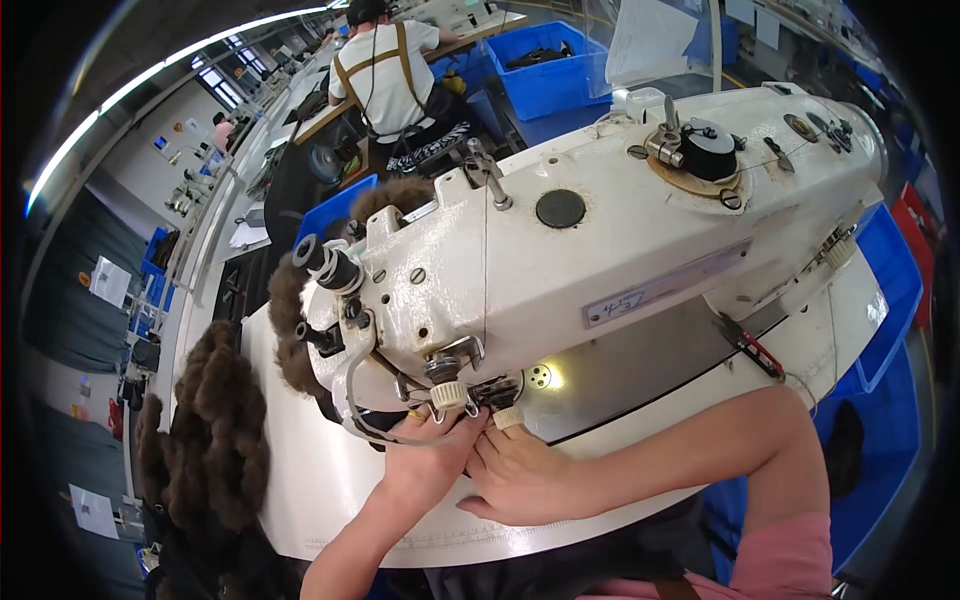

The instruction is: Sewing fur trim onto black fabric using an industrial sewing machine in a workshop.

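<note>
A white industrial sewing machine [560, 240] fills the middle, its lamp lighting the metal bed near the needle. Both of my hands are together under its head. My left hand [430, 465] is closed, fingertips partly hidden behind the presser area, with a ring on one finger. Beside it, my right hand [525, 480] has bent fingers pressed close to the left ones and its thumb lower down; a pale band or cap shows at one finger. Dark material [378, 420] shows beside my left fingers; what the fingertips pinch is hidden. Brown fluffy fur trim [290, 325] lies behind the machine head.
More brown fur strips [220, 430] hang over the table's left edge. Red-handled thread snips [755, 350] lie on the machine bed. Blue bins stand right [890, 300] and behind [540, 90]. Another person [385, 80] sits ahead, back turned. The white tabletop [290, 480] curves round.
</note>
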Action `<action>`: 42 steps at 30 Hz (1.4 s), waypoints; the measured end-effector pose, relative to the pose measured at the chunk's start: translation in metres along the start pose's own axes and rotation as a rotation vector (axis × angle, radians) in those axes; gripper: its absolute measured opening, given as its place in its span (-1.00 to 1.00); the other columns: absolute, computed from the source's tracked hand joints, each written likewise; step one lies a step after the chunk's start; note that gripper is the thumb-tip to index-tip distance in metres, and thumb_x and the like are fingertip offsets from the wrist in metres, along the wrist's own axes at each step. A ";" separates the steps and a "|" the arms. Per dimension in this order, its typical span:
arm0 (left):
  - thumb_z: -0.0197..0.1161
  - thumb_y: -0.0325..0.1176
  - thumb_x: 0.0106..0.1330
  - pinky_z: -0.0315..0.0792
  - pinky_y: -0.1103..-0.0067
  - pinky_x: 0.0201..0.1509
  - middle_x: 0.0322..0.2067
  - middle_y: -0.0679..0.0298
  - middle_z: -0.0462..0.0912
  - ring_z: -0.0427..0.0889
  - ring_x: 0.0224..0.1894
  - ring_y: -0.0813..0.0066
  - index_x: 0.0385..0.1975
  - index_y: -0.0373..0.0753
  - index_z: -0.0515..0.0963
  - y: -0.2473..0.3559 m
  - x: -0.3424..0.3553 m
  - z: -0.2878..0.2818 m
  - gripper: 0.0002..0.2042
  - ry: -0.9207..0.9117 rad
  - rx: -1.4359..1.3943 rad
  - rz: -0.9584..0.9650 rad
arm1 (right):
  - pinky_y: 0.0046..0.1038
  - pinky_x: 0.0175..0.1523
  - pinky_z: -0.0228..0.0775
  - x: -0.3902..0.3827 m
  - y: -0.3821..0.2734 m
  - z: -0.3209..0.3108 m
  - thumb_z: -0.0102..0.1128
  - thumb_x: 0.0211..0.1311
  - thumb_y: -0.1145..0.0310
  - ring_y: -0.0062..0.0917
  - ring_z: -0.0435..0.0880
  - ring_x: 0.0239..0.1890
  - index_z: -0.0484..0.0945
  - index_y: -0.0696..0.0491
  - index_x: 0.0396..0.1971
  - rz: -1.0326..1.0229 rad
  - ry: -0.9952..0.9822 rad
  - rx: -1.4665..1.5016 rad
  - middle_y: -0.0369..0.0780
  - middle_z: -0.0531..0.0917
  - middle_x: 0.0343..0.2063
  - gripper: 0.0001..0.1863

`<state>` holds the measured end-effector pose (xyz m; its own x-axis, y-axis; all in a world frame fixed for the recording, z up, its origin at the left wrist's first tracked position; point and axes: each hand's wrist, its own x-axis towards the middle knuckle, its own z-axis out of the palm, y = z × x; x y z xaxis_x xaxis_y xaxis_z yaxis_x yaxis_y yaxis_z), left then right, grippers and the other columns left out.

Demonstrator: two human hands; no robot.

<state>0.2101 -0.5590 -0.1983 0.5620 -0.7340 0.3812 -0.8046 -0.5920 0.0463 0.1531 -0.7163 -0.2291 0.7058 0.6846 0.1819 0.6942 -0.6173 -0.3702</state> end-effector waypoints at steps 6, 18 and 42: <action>0.23 -0.46 -0.01 0.46 0.52 -0.44 -0.38 0.26 0.60 0.58 -0.40 0.33 -0.23 -0.24 0.63 0.011 -0.010 0.010 -0.72 -0.047 0.070 0.068 | -0.07 0.20 0.18 -0.027 0.009 0.009 0.09 0.23 0.06 -0.13 0.49 0.05 0.49 0.29 -0.05 -0.254 0.269 0.014 0.05 0.56 -0.09 -0.45; 0.24 -0.42 -0.11 0.42 0.61 -0.48 -0.25 0.16 0.56 0.49 -0.38 0.39 -0.24 -0.40 0.58 0.039 -0.017 0.024 -0.64 0.079 0.161 0.046 | -0.24 -0.57 0.38 0.003 0.086 0.025 0.07 0.19 0.33 -0.34 0.59 -0.56 0.59 0.04 -0.29 0.032 0.123 0.128 -0.18 0.56 -0.54 -0.82; 0.14 -0.49 0.03 0.54 0.57 -0.40 -0.09 0.10 0.59 0.61 -0.29 0.34 -0.01 -0.35 0.53 0.048 -0.021 0.022 -0.57 -0.072 0.073 -0.091 | -0.48 -0.61 0.38 -0.032 0.079 -0.027 0.21 -0.08 0.38 -0.54 0.58 -0.59 0.54 -0.03 -0.43 -0.078 0.246 -0.210 -0.37 0.52 -0.57 -0.85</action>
<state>0.1643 -0.5790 -0.2241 0.6463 -0.6966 0.3116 -0.7351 -0.6779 0.0092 0.1894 -0.7981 -0.2393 0.6447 0.6348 0.4260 0.7433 -0.6506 -0.1555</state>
